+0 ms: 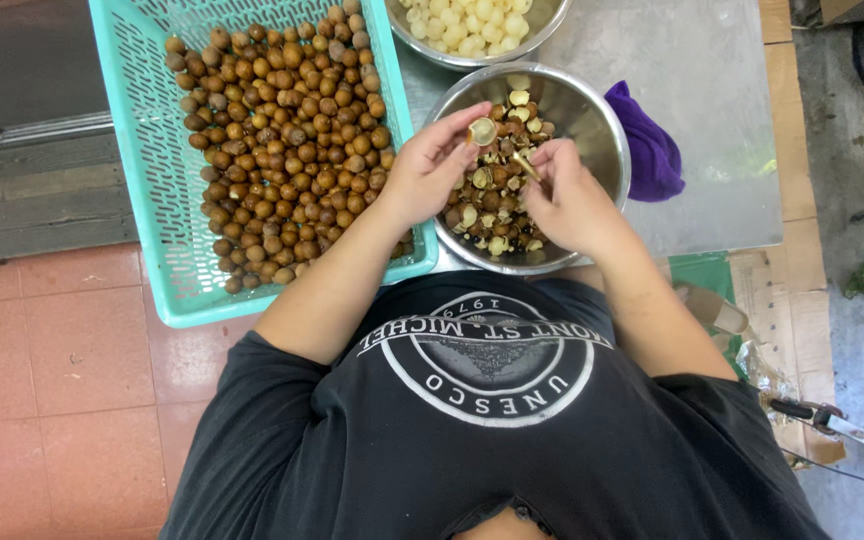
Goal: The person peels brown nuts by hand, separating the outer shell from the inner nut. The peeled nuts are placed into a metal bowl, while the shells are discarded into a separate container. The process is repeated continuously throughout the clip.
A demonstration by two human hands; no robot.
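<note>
HAND STATE AND CONTENTS AT THE SHELL BOWL

The left hand (432, 165) is partly curled above the near rim of the steel bowl (607, 125). Thumb and fingertips pinch an empty half shell (482, 131), pale inside, held with its hollow side facing up. The remaining fingers are loosely bent, not clenched.

The right hand (567, 200) is closed in a loose fist over the bowl's centre. It grips a thin, pale tool or kernel piece (526, 165) between thumb and forefinger; which of the two cannot be told. The two hands are near each other but not touching.

The steel bowl sits on the table (712, 80) directly in front of the person and holds a heap of broken brown shells (487, 205).

Adjacent items:
- Turquoise plastic basket (137, 130), touching the bowl on the left, filled with whole brown nuts (282, 130)
- Second steel bowl (542, 25) behind the first, holding pale peeled kernels (467, 25)
- Purple cloth (647, 150), just beside the bowl on the right
</note>
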